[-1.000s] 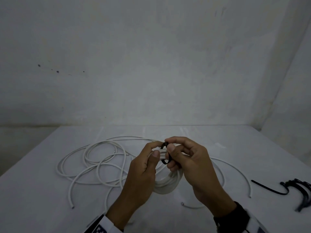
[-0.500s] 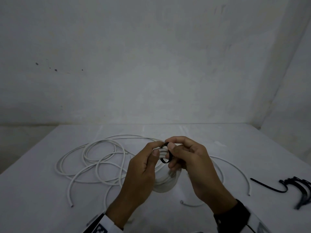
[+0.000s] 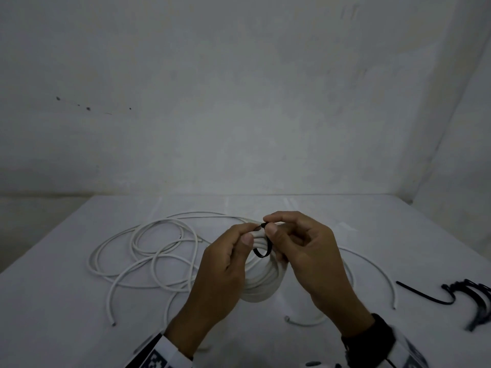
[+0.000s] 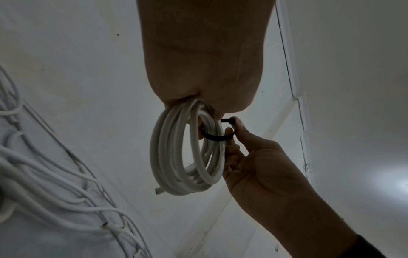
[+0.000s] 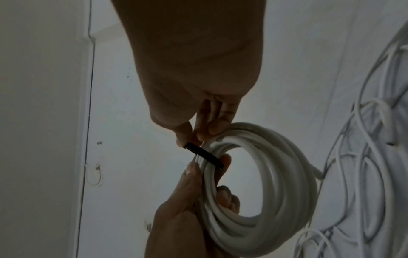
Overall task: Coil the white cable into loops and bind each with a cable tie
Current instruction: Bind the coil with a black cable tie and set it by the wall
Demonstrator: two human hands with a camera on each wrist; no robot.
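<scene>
**Inspector:** Head view?

**Assistant:** The left hand grips the white coil above the table. The right hand pinches the black cable tie. A second ago the ends stood lower; now they meet on top, so the tie looks ready for threading.

**Inspector:** Left wrist?

**Assistant:** The tie rings the coil loosely.

**Inspector:** Right wrist?

**Assistant:** Thumb and finger nip the strap; not cinched, I judge.
</scene>
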